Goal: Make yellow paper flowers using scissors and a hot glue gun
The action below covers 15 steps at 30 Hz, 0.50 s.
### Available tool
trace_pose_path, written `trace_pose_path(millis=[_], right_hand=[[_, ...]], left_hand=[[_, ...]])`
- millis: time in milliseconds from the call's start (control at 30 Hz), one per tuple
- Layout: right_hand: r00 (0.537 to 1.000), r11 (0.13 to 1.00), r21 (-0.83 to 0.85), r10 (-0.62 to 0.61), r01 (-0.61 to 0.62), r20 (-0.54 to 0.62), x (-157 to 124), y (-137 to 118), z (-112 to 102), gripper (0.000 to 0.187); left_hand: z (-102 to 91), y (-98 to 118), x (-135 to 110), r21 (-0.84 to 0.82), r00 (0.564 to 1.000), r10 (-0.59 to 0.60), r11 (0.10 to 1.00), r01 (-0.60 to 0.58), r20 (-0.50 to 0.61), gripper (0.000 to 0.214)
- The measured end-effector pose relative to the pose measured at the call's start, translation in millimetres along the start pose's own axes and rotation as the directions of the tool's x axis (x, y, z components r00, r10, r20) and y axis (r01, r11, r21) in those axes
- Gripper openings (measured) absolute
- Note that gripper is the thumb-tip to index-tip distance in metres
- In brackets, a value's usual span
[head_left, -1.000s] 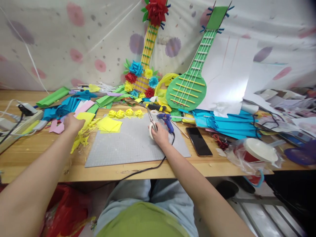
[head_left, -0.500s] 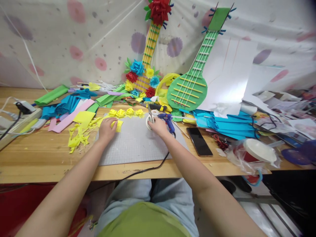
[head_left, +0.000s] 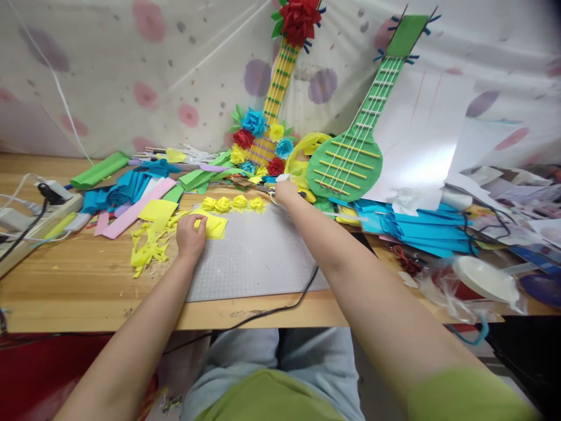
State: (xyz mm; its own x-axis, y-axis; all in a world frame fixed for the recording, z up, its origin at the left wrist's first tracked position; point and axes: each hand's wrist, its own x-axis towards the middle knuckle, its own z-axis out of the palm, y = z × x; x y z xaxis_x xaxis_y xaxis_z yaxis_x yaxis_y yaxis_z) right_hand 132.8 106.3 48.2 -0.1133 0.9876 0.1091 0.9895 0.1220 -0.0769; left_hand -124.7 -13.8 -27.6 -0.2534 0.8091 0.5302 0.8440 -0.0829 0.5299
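Note:
My left hand [head_left: 191, 234] is at the left part of the grey cutting mat [head_left: 258, 257], its thumb and fingertips pinching the edge of a yellow crepe paper piece [head_left: 215, 227]. Over the mat's back edge, my right hand [head_left: 286, 193] is closed on scissors [head_left: 265, 189]. Their blades point left, and most of the handle is hidden by the fingers. Between the hands, a row of several yellow paper flowers [head_left: 239, 202] lies along the back of the mat. Yellow paper scraps [head_left: 151, 248] are heaped left of my left hand. My right forearm covers the glue gun and most of the phone.
A green paper-covered lute shape [head_left: 344, 166] and a yellow one with paper flowers [head_left: 276, 88] lean at the back. Blue crepe paper [head_left: 407, 225] lies right. A black cord [head_left: 280, 307] crosses the front edge. A power strip [head_left: 41, 234] sits left, a bagged tub [head_left: 482, 280] right.
My right hand has moved back and slightly right with the scissors, whose blades now point left instead of away. My left hand keeps the yellow paper, now more exposed. The view has shifted slightly left.

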Motion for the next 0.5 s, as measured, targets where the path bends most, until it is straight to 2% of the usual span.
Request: trace_pose_path(millis=[100,200,333,500], right_hand=[[0.999,0.997,-0.076,0.008,-0.005,0.042,5.3,2.7,5.0,0.040],[0.998,0.998,-0.063,0.003,0.001,0.060,11.5,6.0,10.4,0.041],[1.000,0.999,-0.040,0.001,0.000,0.019,18.3,11.3,19.0,0.039],[0.999,1.000,0.014,0.021,-0.020,-0.038,12.9,11.7,22.9,0.033]], left_hand=[[0.1,0.0,-1.1,0.016,0.998,0.026,1.000,-0.027,0.055,0.017],[-1.1,0.6,-5.7,0.037,0.991,0.065,0.997,-0.070,0.121,0.016],[-9.5,0.6,-13.2,0.033,0.973,0.118,0.991,-0.127,0.200,0.018],[-17.1,1.4,-15.6,0.095,0.971,0.044,0.993,-0.068,0.234,0.025]])
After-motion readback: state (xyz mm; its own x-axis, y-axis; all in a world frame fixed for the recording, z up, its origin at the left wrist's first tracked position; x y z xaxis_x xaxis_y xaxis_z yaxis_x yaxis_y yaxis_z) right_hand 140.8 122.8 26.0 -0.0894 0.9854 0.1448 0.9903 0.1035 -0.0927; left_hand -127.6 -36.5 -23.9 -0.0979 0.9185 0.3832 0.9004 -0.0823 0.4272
